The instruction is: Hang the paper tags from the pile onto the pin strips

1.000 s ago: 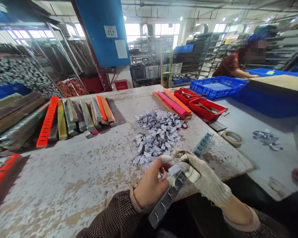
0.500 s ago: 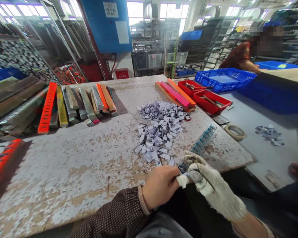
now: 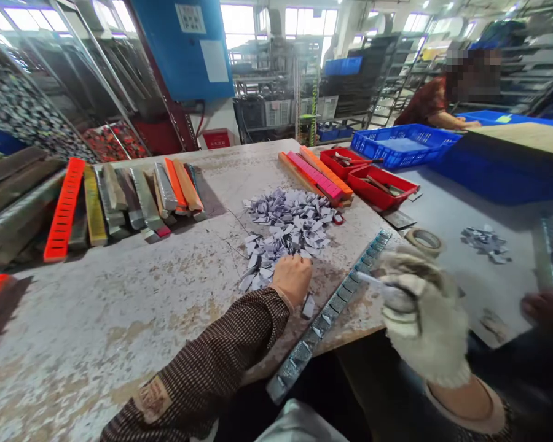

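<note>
My bare left hand (image 3: 294, 279) reaches over the near side of a heap of small pale grey flat pieces (image 3: 288, 212). Its fingers are curled down, and the tips are hidden. A single piece (image 3: 308, 306) lies beside its wrist. My right hand (image 3: 421, 316), in a whitish knitted glove, is raised at the right and blurred. Its fingers are closed round a thin pale stick-like thing (image 3: 371, 280) that points left. Between the hands a long teal-grey slotted strip (image 3: 334, 312) slants across the table edge, with small pale pieces upright in several slots.
Slotted bars, among them an orange bar (image 3: 64, 209), lie at the left. Pink and orange bars (image 3: 316, 178) and red bins (image 3: 382, 187) stand at the back right, near a tape roll (image 3: 423, 240) and blue crate (image 3: 403, 144). A co-worker (image 3: 426, 101) leans over beyond.
My hands were together over the strip and have parted. The left moved up to the heap; the right moved right and up. More of the strip now shows. The view has shifted slightly.
</note>
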Demonstrator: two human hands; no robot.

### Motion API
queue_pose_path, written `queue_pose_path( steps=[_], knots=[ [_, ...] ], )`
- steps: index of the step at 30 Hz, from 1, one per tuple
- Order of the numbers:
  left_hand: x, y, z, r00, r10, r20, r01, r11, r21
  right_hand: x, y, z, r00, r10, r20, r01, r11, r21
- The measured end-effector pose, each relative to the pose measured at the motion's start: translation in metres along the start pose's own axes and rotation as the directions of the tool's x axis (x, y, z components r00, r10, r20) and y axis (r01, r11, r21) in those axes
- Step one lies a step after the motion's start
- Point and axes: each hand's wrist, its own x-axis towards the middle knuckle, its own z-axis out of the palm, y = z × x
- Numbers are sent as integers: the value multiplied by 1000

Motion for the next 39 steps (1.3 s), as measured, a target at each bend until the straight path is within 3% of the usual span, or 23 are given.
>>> queue_pose_path(
  steps=[2,3,6,8,12,18,21,25,31,39],
  knots=[
    [-2,-3,0,1000,-3,15,3,1000,-14,7,-10,1,994,104,-26,-101,990,101],
    [-4,-5,0,1000,-9,20,10,1000,-25,9,-11,2,996,91,-8,-90,994,67],
    [-15,-12,-3,999,-40,13,40,997,-68,6,3,5,988,-92,125,114,978,-178],
    [-25,-17,-5,999,-53,1,53,993,-103,-3,20,5,952,-217,217,280,903,-326],
    [-48,-24,-9,998,-65,-14,61,982,-177,-19,40,6,861,-350,369,502,697,-512],
    [-76,-28,-16,991,-94,-100,55,938,-342,-11,39,9,825,-303,477,557,575,-599],
    [-92,-29,-15,982,-115,-149,18,845,-534,-1,42,7,795,-246,554,581,569,-581],
    [-121,-25,-9,985,-170,-34,95,691,-716,5,43,6,760,-180,624,597,574,-561],
    [-156,-8,2,966,-242,85,225,642,-733,5,34,13,738,-233,633,639,543,-545],
    [-162,-7,19,974,-221,50,165,538,-827,0,42,33,716,-213,665,660,518,-545]
  ],
)
